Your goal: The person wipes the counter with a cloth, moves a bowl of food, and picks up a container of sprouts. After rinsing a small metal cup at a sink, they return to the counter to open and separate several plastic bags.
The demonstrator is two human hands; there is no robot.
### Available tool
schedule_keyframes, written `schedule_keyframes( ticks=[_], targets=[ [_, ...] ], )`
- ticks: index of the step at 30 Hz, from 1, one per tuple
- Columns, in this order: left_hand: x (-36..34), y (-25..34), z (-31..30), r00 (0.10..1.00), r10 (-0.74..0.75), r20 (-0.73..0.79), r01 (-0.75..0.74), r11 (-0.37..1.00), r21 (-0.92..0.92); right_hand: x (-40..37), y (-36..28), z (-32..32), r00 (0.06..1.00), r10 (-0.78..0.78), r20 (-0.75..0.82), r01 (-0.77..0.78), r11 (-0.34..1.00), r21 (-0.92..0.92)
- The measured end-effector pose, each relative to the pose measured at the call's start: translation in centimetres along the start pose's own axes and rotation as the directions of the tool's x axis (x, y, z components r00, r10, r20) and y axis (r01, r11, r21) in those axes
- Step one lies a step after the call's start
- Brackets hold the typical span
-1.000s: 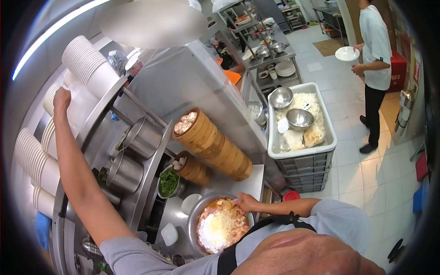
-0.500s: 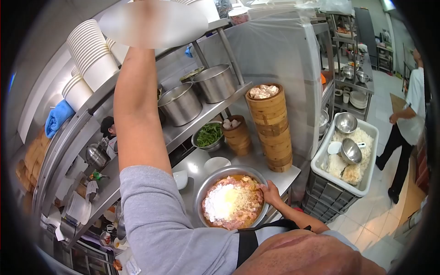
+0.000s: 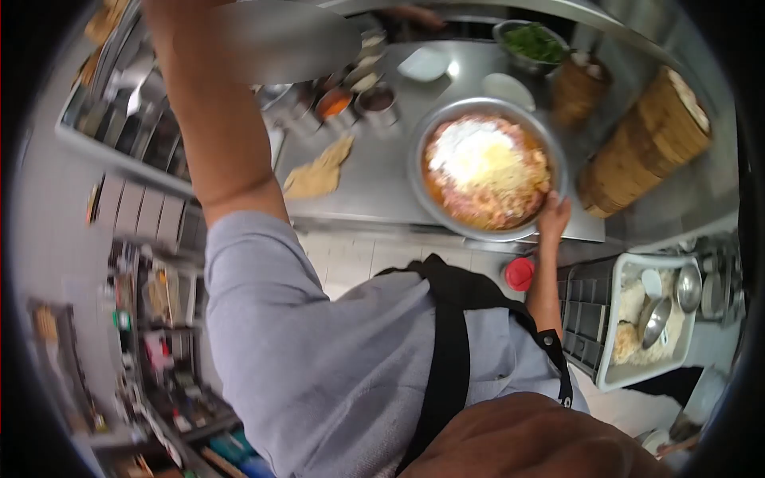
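**Large metal bowl (image 3: 488, 168) on the counter (image 3: 374, 195), right hand (image 3: 555, 215) at its rim**

Bowl near counter's front edge. In it: pink, meat-like mix (image 3: 478, 209), white powder (image 3: 472, 142) heaped toward the far left, yellowish patch and pale bits alongside. Brown-orange liquid around the sides.

Right hand closed on the near-right rim. Left arm (image 3: 219, 135) raised up and left, its hand out of view; cannot tell whether open or closed, or what it holds.

Beyond the bowl: white dish (image 3: 424, 64) and pale disc (image 3: 508, 92), near each other. Bowl of greens (image 3: 535, 42) behind the disc. Short bamboo steamer (image 3: 580, 88) and tall steamer stack (image 3: 645, 143) to the right.

Left side: metal pots, one with orange contents (image 3: 335, 103), one with dark contents (image 3: 377, 102). Tan cloth (image 3: 319, 174) crumpled nearer the edge.

Lower, right: round red item (image 3: 519, 274), below counter level. White tub (image 3: 610, 350) beside a gray crate (image 3: 584, 307), holding pale food and two small metal bowls (image 3: 655, 320). Another person (image 3: 705, 398) partly visible at far lower right, blurred.
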State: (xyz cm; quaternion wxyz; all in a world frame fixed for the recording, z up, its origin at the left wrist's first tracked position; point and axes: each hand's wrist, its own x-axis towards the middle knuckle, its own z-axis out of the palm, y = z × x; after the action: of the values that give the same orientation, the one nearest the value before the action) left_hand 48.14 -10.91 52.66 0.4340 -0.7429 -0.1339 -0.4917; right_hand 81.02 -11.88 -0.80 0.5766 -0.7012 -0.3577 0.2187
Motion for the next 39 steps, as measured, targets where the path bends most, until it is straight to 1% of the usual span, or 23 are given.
schedule_keyframes(
  ticks=[1, 2, 3, 4, 6, 8, 10, 11, 12, 14, 15, 17, 18, 20, 21, 23, 26, 28, 31, 33, 36, 37, 39],
  targets=[
    [-4.1, 1.0, -3.4, 0.968, -0.216, 0.127, 0.218, 0.976, -0.001, -0.3, -1.8, -0.8, 0.998, 0.0, 0.068, 0.002, 1.0, -0.025],
    [-8.4, 1.7, -6.4, 0.841, -0.475, 0.26, 0.47, 0.879, 0.088, -0.6, -3.1, -1.3, 0.992, 0.001, 0.124, 0.005, 0.999, -0.05],
    [-13.0, 2.2, -8.9, 0.664, -0.662, 0.347, 0.64, 0.743, 0.195, 1.4, 1.2, -1.6, 0.992, 0.01, 0.128, -0.001, 0.998, -0.067],
    [-17.1, 3.1, -10.3, 0.386, -0.814, 0.433, 0.916, 0.393, -0.078, 3.2, 5.2, -1.5, 0.992, 0.016, 0.124, -0.006, 0.997, -0.082],
    [-28.5, 2.3, -14.7, 0.18, -0.827, 0.532, 0.974, 0.226, 0.021, -0.3, -4.2, -6.0, 0.994, -0.111, 0.01, 0.112, 0.983, -0.144],
    [-38.7, 3.3, -18.5, -0.052, -0.9, 0.433, 0.994, -0.004, 0.111, -3.5, -8.5, -5.4, 0.931, -0.338, -0.137, 0.347, 0.937, 0.044],
    [-45.4, 3.8, -20.9, -0.126, -0.915, 0.384, 0.991, -0.104, 0.079, -10.8, -17.7, 0.2, 0.876, -0.432, 0.217, 0.381, 0.893, 0.238],
    [-47.6, 3.6, -21.5, -0.108, -0.914, 0.392, 0.994, -0.09, 0.063, -13.3, -18.7, 3.6, 0.824, -0.351, 0.444, 0.289, 0.935, 0.203],
    [-49.3, 3.1, -21.7, -0.083, -0.913, 0.401, 0.996, -0.07, 0.048, -16.5, -20.4, 7.8, 0.66, -0.352, 0.663, 0.195, 0.933, 0.301],
    [-52.1, 1.5, -21.4, -0.012, -0.896, 0.444, 0.997, 0.021, 0.069, -21.3, -21.1, 18.5, 0.351, -0.397, 0.848, 0.389, 0.886, 0.253],
    [-52.8, 0.8, -21.1, 0.052, -0.88, 0.471, 0.996, 0.078, 0.036, -23.4, -20.0, 24.5, 0.268, -0.329, 0.905, 0.399, 0.894, 0.206],
    [-53.0, -0.4, -20.6, 0.144, -0.84, 0.523, 0.983, 0.184, 0.025, -27.5, -15.3, 36.3, 0.266, -0.598, 0.756, 0.627, 0.703, 0.336],
    [-52.8, -0.9, -20.3, 0.174, -0.822, 0.542, 0.971, 0.234, 0.043, -29.3, -14.1, 38.9, 0.258, -0.523, 0.812, 0.754, 0.635, 0.17],
    [-55.8, -2.2, -19.7, 0.363, -0.764, 0.533, 0.9, 0.436, 0.011, -30.7, -13.4, 43.7, 0.283, -0.387, 0.878, 0.924, 0.354, -0.142],
    [-57.0, -3.0, -19.6, 0.447, -0.718, 0.534, 0.847, 0.531, 0.006, -29.8, -11.2, 45.6, 0.329, -0.352, 0.876, 0.918, 0.335, -0.211],
    [-57.4, -3.2, -19.7, 0.425, -0.7, 0.574, 0.83, 0.554, 0.061, -26.4, -8.6, 45.6, 0.326, -0.507, 0.798, 0.903, 0.417, -0.104],
    [-61.0, -1.8, -17.6, 0.369, -0.626, 0.687, 0.771, 0.619, 0.15, -23.4, -6.1, 39.2, 0.441, -0.66, 0.608, 0.884, 0.435, -0.17],
    [-63.8, -0.9, -15.7, 0.352, -0.567, 0.744, 0.728, 0.666, 0.163, -23.0, -5.9, 34.3, 0.565, -0.637, 0.525, 0.824, 0.469, -0.317],
    [-62.5, -3.7, -16.8, 0.48, -0.744, 0.465, 0.822, 0.566, 0.057, -21.8, -4.9, 30.9, 0.64, -0.558, 0.528, 0.767, 0.504, -0.397],
    [-65.1, -8.5, -20.2, 0.213, -0.906, 0.367, 0.953, 0.275, 0.125, -21.7, -6.3, 30.0, 0.704, -0.451, 0.549, 0.697, 0.587, -0.412],
    [-76.5, -15.7, -27.0, -0.037, -0.991, 0.13, 0.941, 0.01, 0.338, -22.1, -9.4, 30.8, 0.819, -0.313, 0.481, 0.507, 0.787, -0.352],
    [-77.8, -17.7, -29.1, -0.213, -0.963, 0.164, 0.866, -0.109, 0.487, -24.1, -13.4, 31.9, 0.794, -0.395, 0.462, 0.57, 0.749, -0.338],
    [-81.7, -20.2, -30.9, -0.559, -0.799, 0.222, 0.822, -0.497, 0.279, -27.2, -18.9, 34.4, 0.765, -0.244, 0.596, 0.359, 0.93, -0.081]
  ],
)
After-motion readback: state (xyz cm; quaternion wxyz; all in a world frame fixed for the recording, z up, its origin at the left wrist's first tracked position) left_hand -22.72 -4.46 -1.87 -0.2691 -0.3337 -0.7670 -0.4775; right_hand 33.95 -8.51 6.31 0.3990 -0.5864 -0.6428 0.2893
